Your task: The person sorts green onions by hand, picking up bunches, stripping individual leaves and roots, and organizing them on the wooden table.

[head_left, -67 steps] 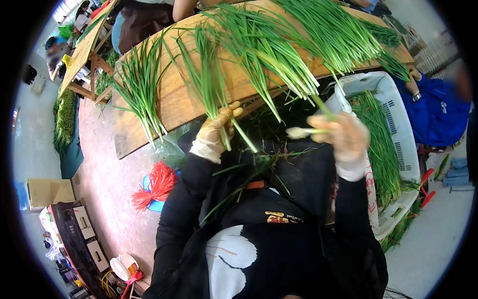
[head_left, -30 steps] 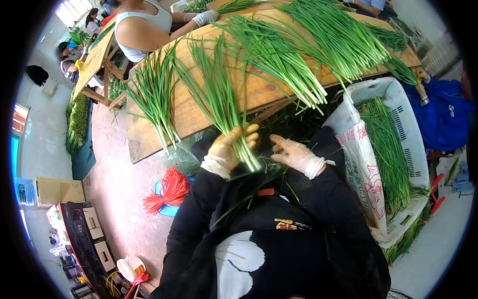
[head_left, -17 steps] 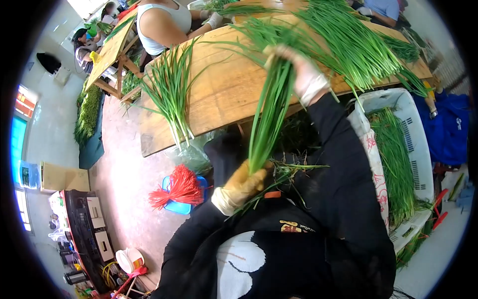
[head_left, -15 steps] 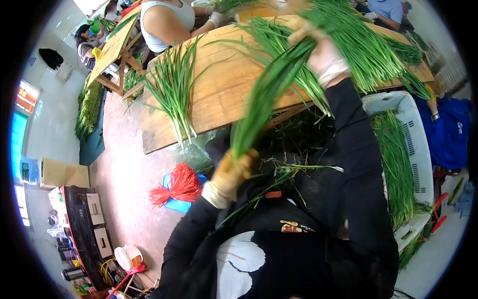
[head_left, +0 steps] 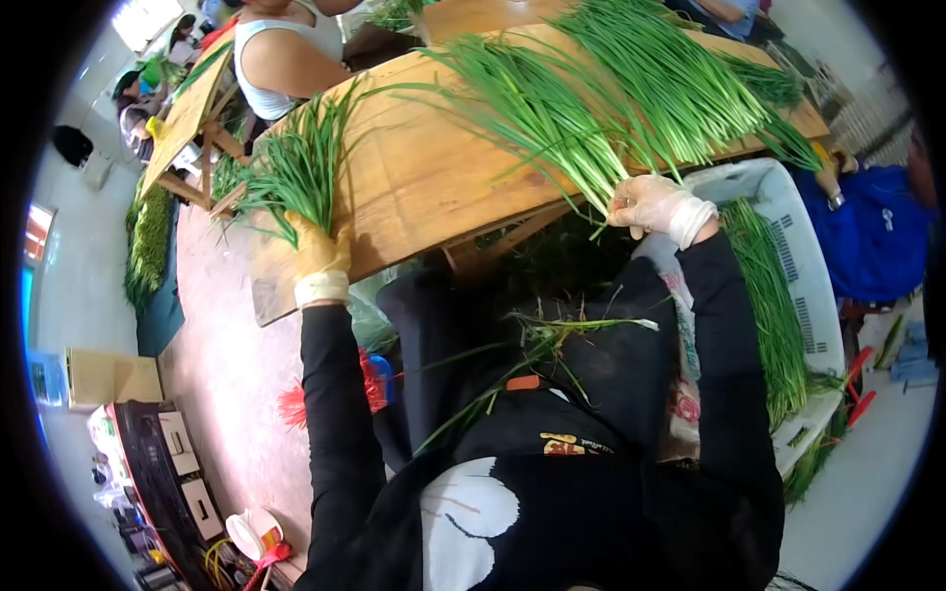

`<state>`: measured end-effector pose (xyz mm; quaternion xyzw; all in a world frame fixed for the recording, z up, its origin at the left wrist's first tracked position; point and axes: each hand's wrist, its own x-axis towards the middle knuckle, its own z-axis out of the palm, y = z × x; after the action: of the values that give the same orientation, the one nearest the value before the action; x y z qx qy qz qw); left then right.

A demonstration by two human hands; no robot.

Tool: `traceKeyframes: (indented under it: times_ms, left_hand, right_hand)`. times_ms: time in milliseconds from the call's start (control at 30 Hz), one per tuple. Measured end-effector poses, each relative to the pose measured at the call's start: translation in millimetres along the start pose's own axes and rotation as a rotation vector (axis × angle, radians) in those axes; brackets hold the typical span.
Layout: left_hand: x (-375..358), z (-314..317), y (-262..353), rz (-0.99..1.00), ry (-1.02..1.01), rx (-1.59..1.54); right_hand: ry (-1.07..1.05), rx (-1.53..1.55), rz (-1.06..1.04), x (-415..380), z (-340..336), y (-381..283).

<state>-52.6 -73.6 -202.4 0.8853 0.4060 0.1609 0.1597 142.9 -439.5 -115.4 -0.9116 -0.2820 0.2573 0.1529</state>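
My left hand (head_left: 319, 246), in a yellowish glove, is closed around the lower end of a bunch of green stalks (head_left: 301, 177) at the left end of the wooden table (head_left: 414, 197). At the table's front edge, my right hand (head_left: 655, 205), in a pale glove, has its fingers bent together at the white stem ends of a spread pile of long green stalks (head_left: 532, 118). A larger pile (head_left: 670, 89) lies beyond it to the right. Loose stalks and roots (head_left: 562, 340) rest on my dark lap.
A white crate (head_left: 803, 266) holding green stalks stands at my right, beside a blue cloth (head_left: 872, 236). Red strands (head_left: 372, 379) lie beyond my left forearm. A co-worker (head_left: 286, 59) sits across the table. A white bucket (head_left: 254, 532) stands at lower left.
My left hand has moved up and left to the table with its bunch. My right hand has left that bunch's leafy end and come down to the stem ends at the table edge.
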Motion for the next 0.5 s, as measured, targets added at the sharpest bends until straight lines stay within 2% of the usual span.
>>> traceKeyframes:
  times_ms: [33, 133, 167, 233, 267, 300, 333, 367, 400, 433, 500]
  left_hand:
    - [-3, 0, -3, 0.065, 0.018, 0.031]
    - [-29, -18, 22, 0.082, 0.168, 0.381]
    - [-33, -15, 19, 0.197, 0.253, 0.415]
    - [-46, -30, 42, 0.493, 0.483, 0.236]
    - [-55, -39, 58, 0.603, 0.464, 0.097]
    - [-66, -43, 75, 0.707, 0.445, -0.044]
    - [-73, -24, 84, 0.618, 0.159, -0.715]
    - [-94, -25, 102, 0.461, -0.104, -0.782]
    - [-107, -28, 127, 0.292, -0.526, -0.959]
    - [-120, -24, 144, 0.281, -0.760, -1.186]
    - [-112, 42, 150, 0.243, -1.044, -1.195]
  right_hand:
    - [0.061, -0.037, -0.037, -5, 1, 6]
    - [0.470, 0.428, -0.088, -4, -6, 39]
    - [0.639, 0.571, -0.072, -10, -15, 53]
    - [0.852, 0.423, -0.091, -10, -25, 85]
    - [0.939, 0.162, 0.008, -6, -25, 109]
    - [0.883, 0.041, 0.149, -13, -24, 113]
    - [0.730, 0.074, 0.211, -13, -21, 116]
    - [0.573, 0.108, 0.267, -8, -14, 120]
    - [0.507, 0.089, 0.183, 3, 3, 135]
    - [0.394, -0.052, 0.183, 8, 8, 126]
    - [0.447, 0.001, 0.222, 22, 30, 108]
